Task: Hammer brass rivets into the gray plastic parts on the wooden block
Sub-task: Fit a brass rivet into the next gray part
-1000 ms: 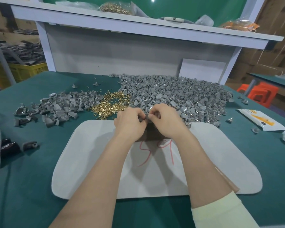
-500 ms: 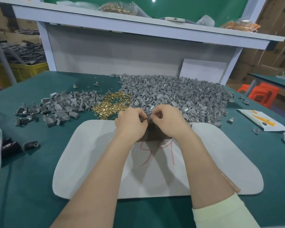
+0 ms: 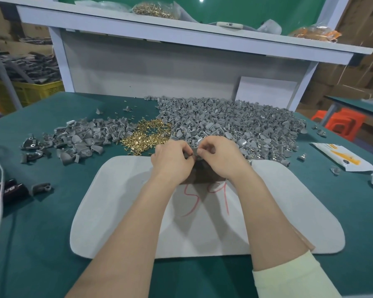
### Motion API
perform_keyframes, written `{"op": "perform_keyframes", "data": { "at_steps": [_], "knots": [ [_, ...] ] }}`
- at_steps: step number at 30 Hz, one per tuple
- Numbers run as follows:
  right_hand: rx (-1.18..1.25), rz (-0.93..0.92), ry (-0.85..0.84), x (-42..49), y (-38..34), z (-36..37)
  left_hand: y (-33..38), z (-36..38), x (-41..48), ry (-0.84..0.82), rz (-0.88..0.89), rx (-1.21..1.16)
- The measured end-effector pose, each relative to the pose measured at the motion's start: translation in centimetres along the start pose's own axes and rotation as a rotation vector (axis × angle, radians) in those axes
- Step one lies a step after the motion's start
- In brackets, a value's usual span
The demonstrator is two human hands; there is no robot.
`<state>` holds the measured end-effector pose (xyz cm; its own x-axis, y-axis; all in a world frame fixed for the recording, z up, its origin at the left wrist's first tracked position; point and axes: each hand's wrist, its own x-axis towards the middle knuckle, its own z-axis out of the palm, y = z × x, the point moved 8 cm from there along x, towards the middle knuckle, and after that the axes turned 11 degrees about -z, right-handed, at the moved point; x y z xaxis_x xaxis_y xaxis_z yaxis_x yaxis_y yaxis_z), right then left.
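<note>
Gray part [image 3: 194, 149] is pinched between curled fingers of left hand [image 3: 170, 161] & right hand [image 3: 222, 161], just above wooden block [image 3: 202, 178] at far edge of mat [image 3: 116, 211]. Prob. rivet-fitting step, though the rivet's hidden. Next: seat part on block, free one hand for hammer.

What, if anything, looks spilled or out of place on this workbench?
Nothing looks damaged. A few stray brass rivets lie scattered on the green table beyond the brass rivet pile, and several loose gray plastic parts sit right of the big gray pile.
</note>
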<state>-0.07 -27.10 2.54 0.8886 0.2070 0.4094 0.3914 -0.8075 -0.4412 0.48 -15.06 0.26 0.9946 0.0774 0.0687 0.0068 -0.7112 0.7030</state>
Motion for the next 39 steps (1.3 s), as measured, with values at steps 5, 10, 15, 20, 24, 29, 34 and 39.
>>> {"op": "perform_keyframes", "data": {
  "at_steps": [5,10,15,20,24,29,34,39],
  "knots": [
    [-0.062,0.020,-0.020,0.1,0.2,0.1,-0.1,0.0,0.1,0.002,-0.005,-0.003],
    [-0.134,-0.027,-0.028,0.2,-0.4,0.2,-0.1,0.0,0.2,0.012,-0.001,-0.014],
    [-0.196,-0.038,-0.041,0.3,-1.0,0.4,-0.2,0.0,0.2,0.006,-0.009,-0.037],
    [-0.216,-0.039,-0.067,0.2,-1.4,0.7,0.0,0.0,0.1,0.004,0.010,-0.023],
    [-0.208,-0.025,-0.068,0.2,-1.2,0.8,0.0,0.0,0.2,0.012,0.013,-0.013],
    [-0.152,0.021,-0.026,0.1,-0.5,0.4,0.0,0.0,0.1,0.035,0.009,-0.004],
    [-0.074,0.051,-0.006,-0.1,0.0,0.3,0.0,-0.1,0.2,0.041,0.008,0.002],
    [-0.001,0.072,-0.003,-0.1,0.2,0.2,0.0,-0.1,0.1,0.046,0.016,0.006]
  ]
}}
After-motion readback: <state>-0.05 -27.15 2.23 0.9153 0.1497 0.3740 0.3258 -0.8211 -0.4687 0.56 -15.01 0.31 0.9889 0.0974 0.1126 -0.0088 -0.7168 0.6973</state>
